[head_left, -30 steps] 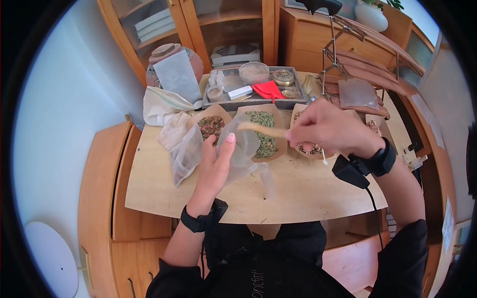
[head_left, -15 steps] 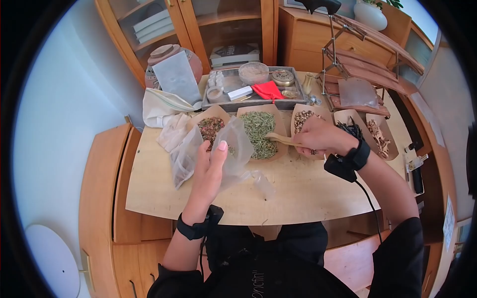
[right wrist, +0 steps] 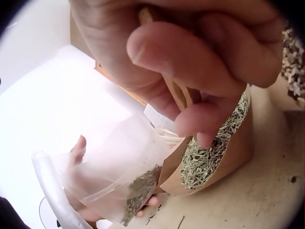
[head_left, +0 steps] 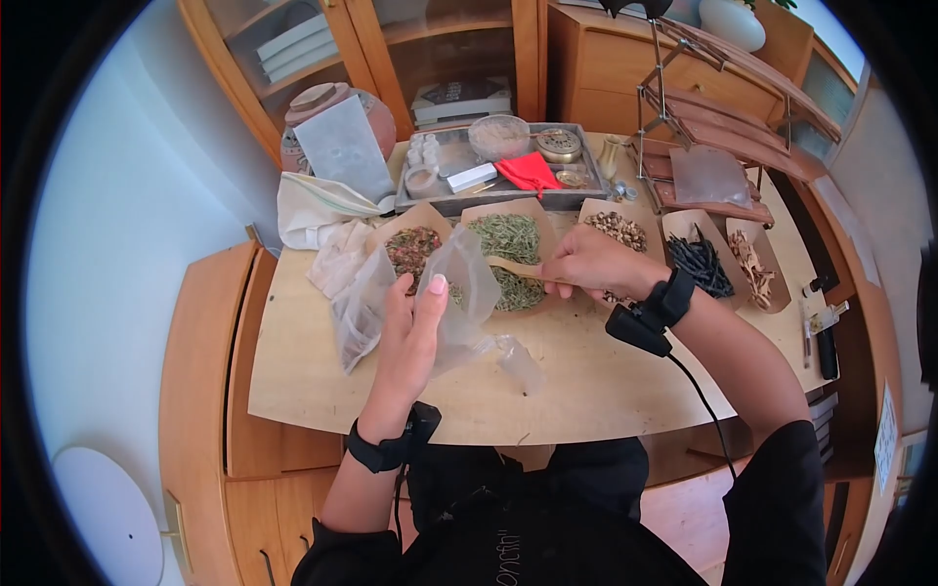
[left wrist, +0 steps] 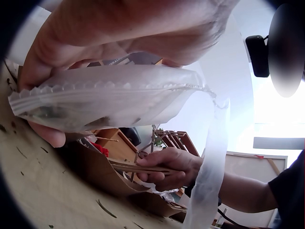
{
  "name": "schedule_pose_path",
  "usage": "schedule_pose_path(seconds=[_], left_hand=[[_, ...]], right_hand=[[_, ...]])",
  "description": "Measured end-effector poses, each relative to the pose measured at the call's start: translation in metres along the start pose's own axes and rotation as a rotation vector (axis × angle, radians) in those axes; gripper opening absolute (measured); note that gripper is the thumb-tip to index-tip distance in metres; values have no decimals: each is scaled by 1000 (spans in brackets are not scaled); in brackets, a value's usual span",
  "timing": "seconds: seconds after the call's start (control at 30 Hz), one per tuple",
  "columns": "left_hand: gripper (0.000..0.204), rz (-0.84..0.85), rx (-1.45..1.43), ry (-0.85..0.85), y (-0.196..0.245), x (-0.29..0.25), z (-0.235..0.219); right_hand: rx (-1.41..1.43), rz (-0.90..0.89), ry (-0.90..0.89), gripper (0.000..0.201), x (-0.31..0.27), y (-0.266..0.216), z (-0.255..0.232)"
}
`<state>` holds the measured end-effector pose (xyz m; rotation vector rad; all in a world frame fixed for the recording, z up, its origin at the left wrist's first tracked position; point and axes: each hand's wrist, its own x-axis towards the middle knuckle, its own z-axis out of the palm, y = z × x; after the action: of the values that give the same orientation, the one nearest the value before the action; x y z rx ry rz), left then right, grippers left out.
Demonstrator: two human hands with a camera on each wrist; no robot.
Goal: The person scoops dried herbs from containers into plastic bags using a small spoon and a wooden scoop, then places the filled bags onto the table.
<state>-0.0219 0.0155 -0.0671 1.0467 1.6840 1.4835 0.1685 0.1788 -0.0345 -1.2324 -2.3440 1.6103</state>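
Observation:
My left hand [head_left: 408, 327] grips a translucent plastic pouch [head_left: 463, 283] between thumb and fingers. Some greenish dried herb [right wrist: 141, 191] lies in the bottom of the pouch, as the right wrist view shows. A wooden spoon [head_left: 510, 267] is pinched in my right hand [head_left: 598, 262], its head pointing left toward the pouch's mouth. The spoon overlaps the brown paper tray of chopped green herb [head_left: 506, 237] in the head view. In the left wrist view, the pouch's ridged seal edge [left wrist: 81, 90] and a torn-off looking strip [left wrist: 212, 157] hang near the hand.
A paper tray of reddish petals [head_left: 410, 252] stands at the left. To the right are trays of pale brown bits [head_left: 618, 230], dark strips [head_left: 699, 262] and tan shavings [head_left: 750, 269]. Behind, a grey tray [head_left: 440, 203] holds jars and a red pouch [head_left: 529, 173]. A folding wooden rack [head_left: 718, 132] stands at right.
My right hand came down from above the table to the green herb, then shifted left with the spoon toward the pouch. My left hand keeps the pouch in nearly the same place.

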Motion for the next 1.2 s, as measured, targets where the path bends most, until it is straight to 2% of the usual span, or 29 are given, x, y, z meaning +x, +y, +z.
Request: schedule_pose_path(seconds=[0.17, 0.33, 0.47, 0.63, 0.7, 0.8, 0.87, 0.9, 0.97, 1.03, 1.1, 1.13, 1.2], left_hand=[[90, -21, 8, -6, 7, -2, 2], [91, -1, -3, 13, 7, 0, 7], [92, -23, 56, 36, 8, 3, 10], [92, -34, 92, 56, 4, 6, 12], [90, 9, 51, 11, 6, 6, 12], [88, 44, 32, 43, 15, 1, 15], [88, 26, 50, 43, 12, 1, 15], [89, 4, 65, 47, 11, 2, 15], [90, 10, 31, 26, 8, 3, 12], [91, 8, -8, 10, 4, 3, 9], [91, 11, -2, 34, 1, 3, 5], [91, 7, -1, 38, 0, 1, 2], [90, -7, 7, 29, 4, -2, 0]], right_hand=[[183, -13, -30, 27, -1, 14, -6], [299, 60, 68, 26, -19, 10, -15], [251, 55, 101, 26, -37, -5, -31], [192, -56, 121, 27, -65, -37, -52], [188, -84, 110, 27, -73, -50, -51], [121, -116, 73, 26, -79, -68, -40], [-91, -115, 18, 27, -79, -77, -28], [-87, -114, 22, 27, -77, -76, -23], [-365, -188, 63, 29, -71, -72, -13], [-373, -178, 86, 31, -75, -72, -14], [-203, -236, 183, 29, -77, -69, -18], [-132, -102, 232, 28, -87, -73, -20], [-142, -44, 227, 29, -79, -54, -25]])
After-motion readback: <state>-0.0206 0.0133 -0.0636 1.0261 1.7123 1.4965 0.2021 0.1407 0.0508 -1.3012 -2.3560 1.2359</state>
